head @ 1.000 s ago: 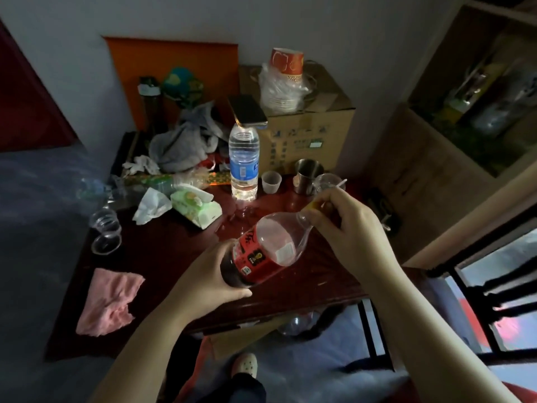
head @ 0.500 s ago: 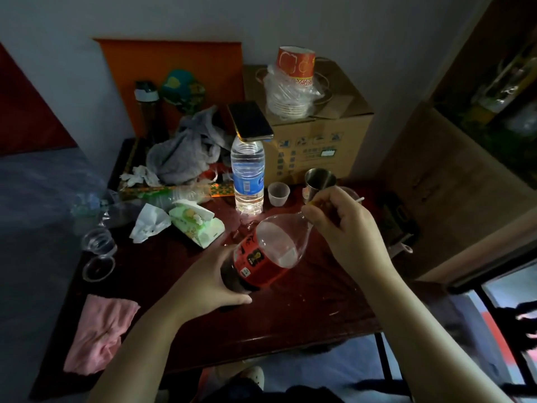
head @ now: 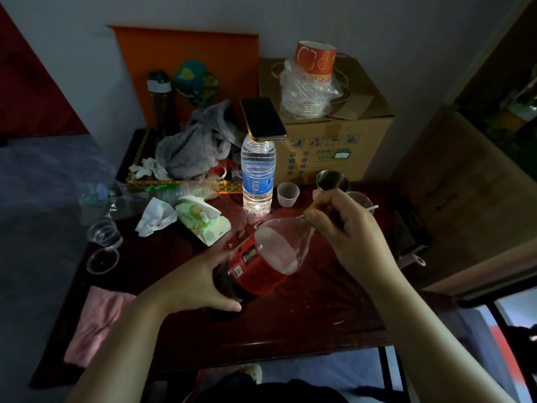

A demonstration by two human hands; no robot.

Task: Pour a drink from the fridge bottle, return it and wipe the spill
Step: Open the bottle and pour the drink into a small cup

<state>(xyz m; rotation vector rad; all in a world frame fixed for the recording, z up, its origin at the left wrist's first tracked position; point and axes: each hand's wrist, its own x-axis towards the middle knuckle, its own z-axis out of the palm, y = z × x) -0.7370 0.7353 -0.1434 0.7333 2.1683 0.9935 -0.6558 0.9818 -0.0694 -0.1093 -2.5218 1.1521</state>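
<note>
Bottle [head: 261,263] with a red label leans over the dark red table [head: 305,321], its base low at the left, its neck raised to the right. Left hand [head: 197,283] wraps around the base. Right hand [head: 348,228], fingers pressed together, pinches the yellow cap [head: 314,205] at the neck.

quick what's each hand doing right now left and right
Left hand: closed around the lower body of the red-labelled bottle, which is tilted.
Right hand: closed on the bottle's neck and cap end.
</note>
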